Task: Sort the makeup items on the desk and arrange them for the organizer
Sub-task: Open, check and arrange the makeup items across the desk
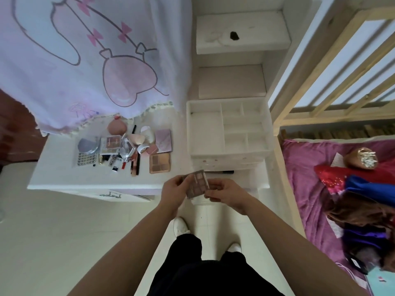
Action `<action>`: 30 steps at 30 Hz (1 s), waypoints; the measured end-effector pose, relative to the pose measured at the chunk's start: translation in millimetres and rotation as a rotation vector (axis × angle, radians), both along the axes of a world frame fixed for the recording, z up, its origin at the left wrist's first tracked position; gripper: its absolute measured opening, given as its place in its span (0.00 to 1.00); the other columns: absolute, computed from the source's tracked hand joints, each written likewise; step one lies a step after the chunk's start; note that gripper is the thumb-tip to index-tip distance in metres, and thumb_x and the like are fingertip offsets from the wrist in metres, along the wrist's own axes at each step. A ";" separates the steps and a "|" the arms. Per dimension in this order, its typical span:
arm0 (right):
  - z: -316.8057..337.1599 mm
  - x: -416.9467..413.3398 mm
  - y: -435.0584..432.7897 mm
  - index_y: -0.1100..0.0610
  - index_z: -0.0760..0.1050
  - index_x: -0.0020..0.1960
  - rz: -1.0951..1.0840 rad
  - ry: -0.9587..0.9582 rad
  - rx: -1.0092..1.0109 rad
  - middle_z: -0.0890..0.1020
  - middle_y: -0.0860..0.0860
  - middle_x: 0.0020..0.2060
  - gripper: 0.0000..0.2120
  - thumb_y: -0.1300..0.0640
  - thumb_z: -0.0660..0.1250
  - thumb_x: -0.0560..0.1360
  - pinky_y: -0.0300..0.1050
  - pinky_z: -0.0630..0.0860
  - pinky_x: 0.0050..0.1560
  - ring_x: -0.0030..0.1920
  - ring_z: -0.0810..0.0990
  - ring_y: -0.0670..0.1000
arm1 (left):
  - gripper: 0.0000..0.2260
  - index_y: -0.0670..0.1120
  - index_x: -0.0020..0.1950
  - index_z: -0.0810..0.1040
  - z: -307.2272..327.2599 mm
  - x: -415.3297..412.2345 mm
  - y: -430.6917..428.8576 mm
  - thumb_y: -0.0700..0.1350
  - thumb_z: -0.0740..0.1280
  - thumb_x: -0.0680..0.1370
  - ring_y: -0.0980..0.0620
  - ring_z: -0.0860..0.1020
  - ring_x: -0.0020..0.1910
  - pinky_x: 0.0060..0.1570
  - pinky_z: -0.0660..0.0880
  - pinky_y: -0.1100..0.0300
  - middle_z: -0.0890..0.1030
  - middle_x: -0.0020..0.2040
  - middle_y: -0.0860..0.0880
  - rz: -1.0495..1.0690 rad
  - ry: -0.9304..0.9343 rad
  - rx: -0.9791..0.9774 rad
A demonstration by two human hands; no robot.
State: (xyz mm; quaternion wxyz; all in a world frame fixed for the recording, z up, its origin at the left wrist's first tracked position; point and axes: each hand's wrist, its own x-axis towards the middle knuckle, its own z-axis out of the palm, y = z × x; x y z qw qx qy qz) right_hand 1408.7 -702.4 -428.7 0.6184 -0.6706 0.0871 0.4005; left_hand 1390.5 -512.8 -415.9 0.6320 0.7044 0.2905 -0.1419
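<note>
Black trousers (pixel 203 270) at 6 o'clock, closest to lens; white shoes (pixel 180 226) just beyond, on pale floor tiles. Both bare forearms stretched toward centre of view.

Left hand (pixel 174 192): fingers curled, gripping left edge of small eyeshadow palette (pixel 197 183). Right hand (pixel 226 194): pinching palette's right edge between thumb and curled fingers. Palette tilted, pinkish-brown pans facing camera, held in air above front edge of white desk (pixel 64 176).

Loose makeup heaped on desk at 10 o'clock from the hands: tan eyeshadow palette (pixel 159 163) nearest, pink compact (pixel 163 139) just beyond it, pink sponge (pixel 116 127) at far side, tubes and pencils crowded between. Smaller pieces too blurred to name.

White organizer (pixel 226 127) at 1 o'clock from the hands, at desk's right end, divided top compartments facing up. Thin black stick (pixel 222 172) lying just in front of organizer.

Printed pink-and-white cloth (pixel 64 82) hanging at 11 o'clock, over back of desk. Bed with magenta sheet (pixel 303 171) at 3 o'clock.
</note>
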 end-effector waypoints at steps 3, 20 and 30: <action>-17.3 13.2 8.3 0.55 0.72 0.58 -0.178 0.052 -0.176 0.80 0.53 0.43 0.14 0.63 0.69 0.74 0.43 0.78 0.45 0.41 0.80 0.51 | 0.09 0.43 0.49 0.83 -7.1 2.4 30.4 0.48 0.70 0.79 0.57 0.80 0.36 0.35 0.75 0.65 0.84 0.40 0.50 0.217 0.045 -0.046; -77.8 33.8 25.5 0.64 0.67 0.69 -0.218 -0.149 -0.850 0.70 0.62 0.63 0.31 0.41 0.66 0.77 0.55 0.70 0.59 0.62 0.72 0.63 | 0.04 0.42 0.54 0.77 -32.4 91.6 217.3 0.39 0.66 0.80 0.50 0.77 0.44 0.44 0.74 0.67 0.77 0.50 0.43 0.699 0.089 -0.247; -59.9 25.9 14.1 0.62 0.69 0.65 0.327 -0.404 -1.254 0.73 0.58 0.58 0.37 0.29 0.58 0.75 0.51 0.75 0.53 0.57 0.75 0.58 | 0.16 0.45 0.66 0.72 -46.7 29.8 109.1 0.42 0.64 0.78 0.47 0.78 0.48 0.53 0.79 0.46 0.78 0.59 0.43 0.268 0.251 0.158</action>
